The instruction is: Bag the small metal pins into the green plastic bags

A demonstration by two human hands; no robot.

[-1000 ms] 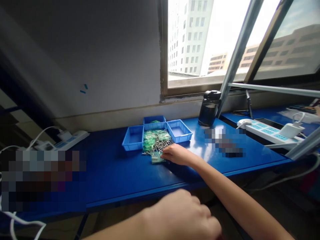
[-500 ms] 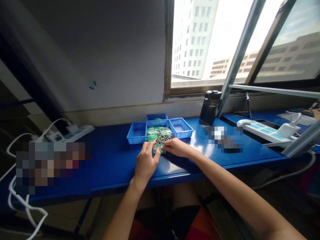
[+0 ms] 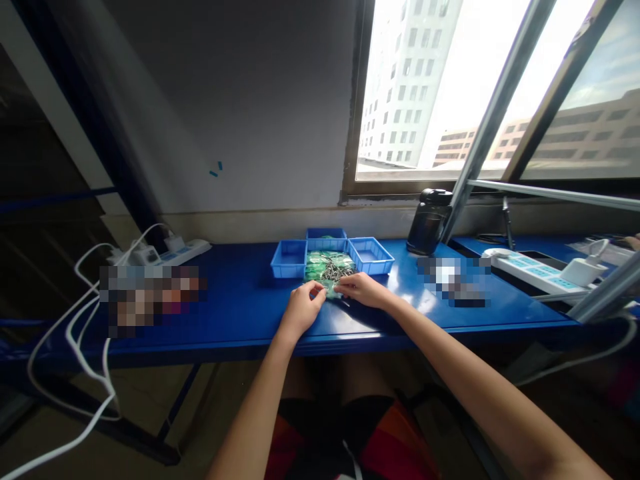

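Observation:
A small clear-green plastic bag (image 3: 331, 289) lies between my two hands at the near side of a heap of metal screws (image 3: 337, 269). My left hand (image 3: 303, 308) is curled at the bag's left edge, thumb and forefinger closed on it. From the right, my right hand (image 3: 367, 291) pinches the bag with its fingertips, just in front of the screws. More green plastic bags (image 3: 315, 265) lie under and beside the screws. The bag's contents are too small to make out.
Around the heap stand three blue bins: a left bin (image 3: 289, 272), a back bin (image 3: 326, 233) and a right bin (image 3: 380, 268). A dark bottle (image 3: 429, 223) stands by the window. Power strips lie at left (image 3: 186, 254) and right (image 3: 525, 272) on the blue table (image 3: 240, 313).
The view has shifted, so the table things sit farther right. My left hand's fingers, spread over the bag before, have drawn in to its left edge. My right hand keeps its pinch.

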